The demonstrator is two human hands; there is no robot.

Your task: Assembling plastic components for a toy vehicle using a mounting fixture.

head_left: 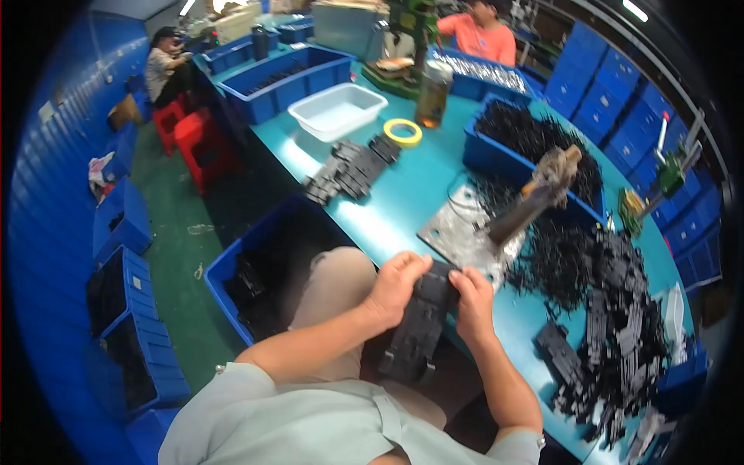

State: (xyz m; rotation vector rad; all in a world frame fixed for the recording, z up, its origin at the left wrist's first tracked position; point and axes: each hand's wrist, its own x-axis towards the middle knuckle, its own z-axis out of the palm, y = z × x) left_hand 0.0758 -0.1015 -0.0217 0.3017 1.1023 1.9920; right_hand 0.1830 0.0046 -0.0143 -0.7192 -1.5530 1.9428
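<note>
Between my two hands is a long black plastic part (421,322), tilted down toward my lap at the table's near edge. My left hand (397,288) pinches its upper left corner, and my right hand (473,302) grips the upper right corner. Just beyond stands a metal plate (453,225) on the table, with a lever-like tool (523,213) over it, its end wrapped in something brown. Thin black pieces (554,263) lie heaped to the right of the plate. Farther right is a pile of similar black plastic parts (616,325).
Several black parts (353,169) lie on the table (372,225) at left, near yellow tape (403,132) and a white tray (339,108). A blue bin (496,155) holds thin black pieces. Another blue bin (225,267) stands by my left leg. Two people sit farther off.
</note>
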